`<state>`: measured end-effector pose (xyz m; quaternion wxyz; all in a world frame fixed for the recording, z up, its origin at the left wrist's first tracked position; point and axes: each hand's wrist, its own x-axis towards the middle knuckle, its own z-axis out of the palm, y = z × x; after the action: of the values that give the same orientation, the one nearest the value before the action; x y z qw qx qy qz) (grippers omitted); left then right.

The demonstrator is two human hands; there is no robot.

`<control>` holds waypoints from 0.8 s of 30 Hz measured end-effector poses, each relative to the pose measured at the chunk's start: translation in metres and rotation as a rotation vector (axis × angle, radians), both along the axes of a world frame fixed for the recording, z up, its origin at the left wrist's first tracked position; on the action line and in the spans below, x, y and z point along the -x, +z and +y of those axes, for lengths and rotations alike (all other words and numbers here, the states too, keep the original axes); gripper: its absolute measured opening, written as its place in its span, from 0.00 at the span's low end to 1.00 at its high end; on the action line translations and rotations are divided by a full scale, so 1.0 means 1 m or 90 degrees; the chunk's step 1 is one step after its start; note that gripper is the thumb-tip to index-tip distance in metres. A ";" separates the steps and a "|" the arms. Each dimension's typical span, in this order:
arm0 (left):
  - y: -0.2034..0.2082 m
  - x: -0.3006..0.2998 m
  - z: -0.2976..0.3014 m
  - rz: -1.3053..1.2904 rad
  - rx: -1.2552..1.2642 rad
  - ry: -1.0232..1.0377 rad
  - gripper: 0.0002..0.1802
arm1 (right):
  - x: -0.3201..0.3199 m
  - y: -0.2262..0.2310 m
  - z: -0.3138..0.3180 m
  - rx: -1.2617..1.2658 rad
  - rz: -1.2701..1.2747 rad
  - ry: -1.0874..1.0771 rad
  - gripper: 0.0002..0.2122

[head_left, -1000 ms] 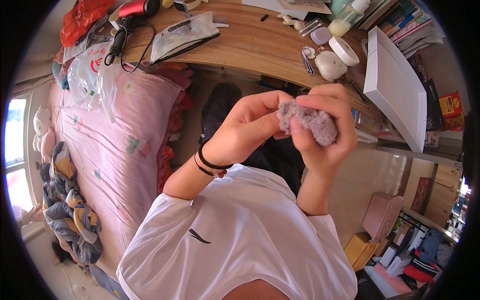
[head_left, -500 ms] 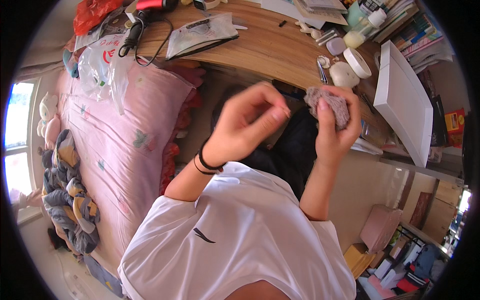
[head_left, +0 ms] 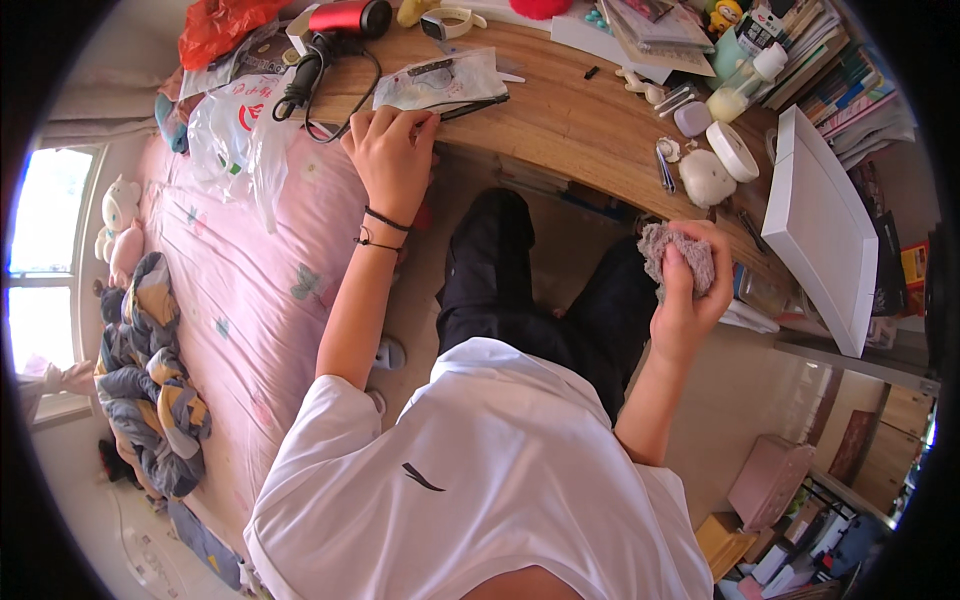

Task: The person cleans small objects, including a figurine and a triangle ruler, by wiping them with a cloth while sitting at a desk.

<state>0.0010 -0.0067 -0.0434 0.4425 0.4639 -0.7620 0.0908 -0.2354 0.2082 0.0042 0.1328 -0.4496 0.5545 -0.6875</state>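
Note:
My left hand point(head_left: 392, 155), with dark bands round its wrist, is at the desk's front edge. Its bent fingers overlap the near edge of a clear zip pouch point(head_left: 440, 80); the fingertips are partly hidden, and whether they hold the pouch or something small cannot be made out. A crumpled, fuzzy grey-mauve wad point(head_left: 690, 258), like soft cloth or knit, is squeezed in my right hand point(head_left: 695, 300). My right hand is raised over my right thigh, just off the desk's front edge.
On the wooden desk point(head_left: 560, 120) lie a red hair dryer point(head_left: 350, 18) with its cord, a white watch point(head_left: 452, 22), a pump bottle point(head_left: 745, 85) and a white rounded case point(head_left: 705, 178). A white tray-like box point(head_left: 820, 230) leans at right. A pink bed point(head_left: 270, 240) stands at left.
My left hand has swung from beside the wad, leftward and away from me, to the pouch at the desk edge. My right hand still grips the wad, slightly lower in view.

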 end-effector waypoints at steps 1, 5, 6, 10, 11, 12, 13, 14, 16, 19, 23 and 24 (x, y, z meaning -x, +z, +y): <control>-0.001 -0.001 -0.003 -0.009 0.016 0.009 0.05 | 0.001 -0.001 0.000 0.002 0.018 -0.003 0.06; 0.003 -0.001 -0.006 -0.024 -0.013 0.056 0.06 | 0.000 0.002 0.004 0.004 -0.028 0.009 0.06; 0.003 -0.002 -0.007 -0.025 -0.017 0.065 0.06 | 0.001 0.002 0.005 0.006 -0.028 0.007 0.06; 0.006 -0.005 -0.005 0.001 -0.011 0.042 0.06 | 0.005 -0.001 0.009 -0.007 -0.047 0.005 0.07; 0.007 -0.005 -0.003 0.001 -0.009 0.039 0.06 | 0.006 -0.001 0.010 -0.006 -0.047 0.003 0.07; 0.008 -0.005 0.000 0.015 0.011 0.023 0.05 | 0.007 -0.001 0.010 -0.010 -0.040 0.004 0.07; 0.009 -0.004 0.003 0.030 0.032 0.006 0.05 | 0.007 -0.002 0.010 -0.014 -0.033 0.005 0.07; 0.011 0.000 0.006 0.032 0.032 0.002 0.05 | 0.008 -0.002 0.010 -0.014 -0.031 0.002 0.07; 0.018 0.013 0.013 0.057 0.059 -0.057 0.04 | 0.008 -0.004 0.010 -0.017 -0.058 0.018 0.07; 0.038 0.049 0.024 0.054 0.088 -0.154 0.05 | 0.008 -0.004 0.011 -0.017 -0.060 0.023 0.07; 0.040 0.105 0.013 0.021 0.025 -0.322 0.08 | 0.008 0.000 0.015 -0.010 -0.057 0.025 0.07; 0.035 0.118 0.006 0.022 0.028 -0.325 0.08 | 0.007 0.001 0.016 -0.007 -0.055 0.023 0.07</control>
<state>-0.1167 -0.0010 -0.0089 0.4743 0.2480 -0.8446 -0.0151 -0.2428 0.2242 0.0049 0.1714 -0.4287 0.5440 -0.7006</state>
